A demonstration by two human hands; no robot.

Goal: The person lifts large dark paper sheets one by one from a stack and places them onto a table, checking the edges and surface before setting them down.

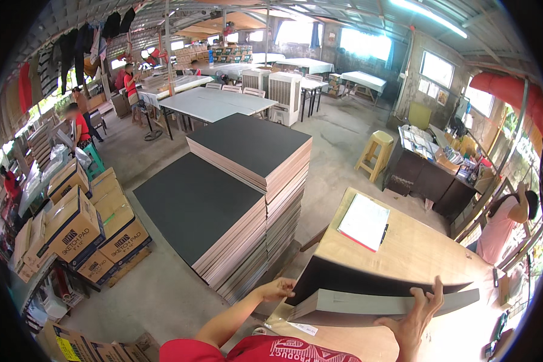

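A thick stack of black-faced sheets with a pale grey edge [374, 303] stands tilted and slightly bowed at the near side of a wooden table. More black sheet surface [329, 279] lies behind that edge. My left hand [276, 290] has its fingers curled and pinched at the left corner of the black sheet. Against the near face and top edge of the stack rests my right hand [413, 317], fingers spread and thumb out to the left. A small white paper slip [303, 328] lies on the table by the stack's left end.
The wooden table [338, 244] also carries a clipboard with papers [364, 221] and a pen. Tall piles of black-topped boards [205, 199] stand ahead left. Cardboard boxes [75, 232] fill the left. A yellow stool [375, 154], a cluttered desk [425, 172] and several people are further off.
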